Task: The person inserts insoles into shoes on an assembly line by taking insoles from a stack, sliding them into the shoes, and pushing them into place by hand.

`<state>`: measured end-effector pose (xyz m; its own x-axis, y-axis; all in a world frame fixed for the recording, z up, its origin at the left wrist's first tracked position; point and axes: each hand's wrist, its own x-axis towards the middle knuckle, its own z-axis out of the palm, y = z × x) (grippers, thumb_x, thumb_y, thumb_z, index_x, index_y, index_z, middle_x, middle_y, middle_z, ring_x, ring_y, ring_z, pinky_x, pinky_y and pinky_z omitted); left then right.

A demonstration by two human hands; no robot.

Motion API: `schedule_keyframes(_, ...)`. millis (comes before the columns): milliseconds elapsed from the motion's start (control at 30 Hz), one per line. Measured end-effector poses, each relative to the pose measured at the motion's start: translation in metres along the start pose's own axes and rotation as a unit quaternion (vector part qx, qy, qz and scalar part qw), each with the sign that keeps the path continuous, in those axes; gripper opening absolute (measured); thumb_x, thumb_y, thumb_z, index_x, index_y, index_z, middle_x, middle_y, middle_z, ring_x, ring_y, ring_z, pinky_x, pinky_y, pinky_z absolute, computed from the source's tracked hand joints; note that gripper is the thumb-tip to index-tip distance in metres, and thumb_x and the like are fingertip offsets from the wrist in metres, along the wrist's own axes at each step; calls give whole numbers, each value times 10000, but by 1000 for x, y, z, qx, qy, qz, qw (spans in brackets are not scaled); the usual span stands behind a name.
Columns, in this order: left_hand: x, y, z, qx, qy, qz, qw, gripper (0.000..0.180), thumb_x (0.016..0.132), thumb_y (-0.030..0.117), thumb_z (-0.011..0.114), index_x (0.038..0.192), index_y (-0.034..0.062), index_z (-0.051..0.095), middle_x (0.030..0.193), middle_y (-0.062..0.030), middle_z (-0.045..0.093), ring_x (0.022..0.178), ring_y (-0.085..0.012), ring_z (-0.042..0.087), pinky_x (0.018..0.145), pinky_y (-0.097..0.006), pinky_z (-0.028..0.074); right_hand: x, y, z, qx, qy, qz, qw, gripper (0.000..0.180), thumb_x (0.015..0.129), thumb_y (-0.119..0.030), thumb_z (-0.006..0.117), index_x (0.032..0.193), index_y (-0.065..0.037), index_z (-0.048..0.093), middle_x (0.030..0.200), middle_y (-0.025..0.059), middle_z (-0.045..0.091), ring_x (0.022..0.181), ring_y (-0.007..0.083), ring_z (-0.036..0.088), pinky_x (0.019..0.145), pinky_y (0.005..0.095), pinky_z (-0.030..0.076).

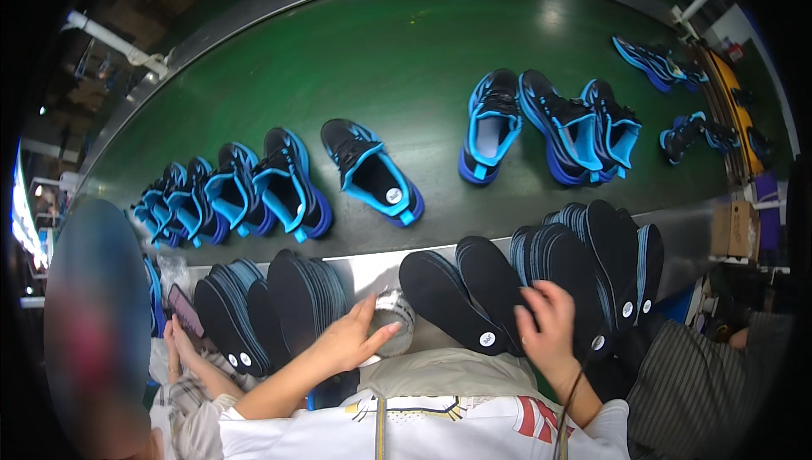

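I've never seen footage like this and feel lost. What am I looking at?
No robot here, just a person's two bare hands. The single picture comes from a wide fisheye camera worn on the head, looking down, so straight edges bend. Black-and-blue shoes stand on the green surface. Along the near edge are black insoles, many stacked, some with round white labels. The left hand is beside a pale roll; the right hand is close to the insoles. Neither seems to hold anything, though I cannot tell whether the right one touches them.
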<state>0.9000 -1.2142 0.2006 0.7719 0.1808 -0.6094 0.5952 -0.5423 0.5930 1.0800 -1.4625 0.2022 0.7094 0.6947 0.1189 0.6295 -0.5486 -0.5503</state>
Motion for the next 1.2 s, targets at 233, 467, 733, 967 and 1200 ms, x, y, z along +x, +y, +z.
schedule_keyframes(233,146,65,-92,209,259,364,870,199,778,241,598,745,45,583,812,-111,543,745,-281,501,630,-375,376,-52,50,-67,-154,-59,188,968,422,591,-140,744,895,-53,465,1189,206,412,1073,380,414,885,444,332)
schedule_keyframes(467,320,104,-72,163,256,368,879,536,826,343,535,1282,120,362,1218,-169,444,1109,-326,440,856,-433,392,-60,59,-82,-154,-89,145,973,431,566,-200,777,838,-43,482,1119,207,459,1004,375,459,867,431,361)
schedule_keyframes(733,345,137,-71,-94,273,183,940,430,880,425,419,817,13,525,713,-196,573,730,-364,565,649,-409,420,46,52,-121,-57,41,52,996,446,718,-64,619,1132,48,496,1177,222,459,920,311,497,829,350,397)
schedule_keyframes(967,317,129,-49,-140,355,168,909,395,863,360,491,721,-8,511,584,-192,504,535,-290,516,536,-364,403,142,48,-73,-56,10,-114,992,101,677,-71,640,690,22,603,984,142,593,737,271,520,696,339,447)
schedule_keyframes(1200,315,122,-54,-169,285,155,931,403,858,355,507,683,-8,501,564,-176,502,524,-280,511,522,-373,397,187,74,-8,-125,-63,-121,983,108,680,-93,568,651,6,600,890,98,619,773,262,528,728,344,445)
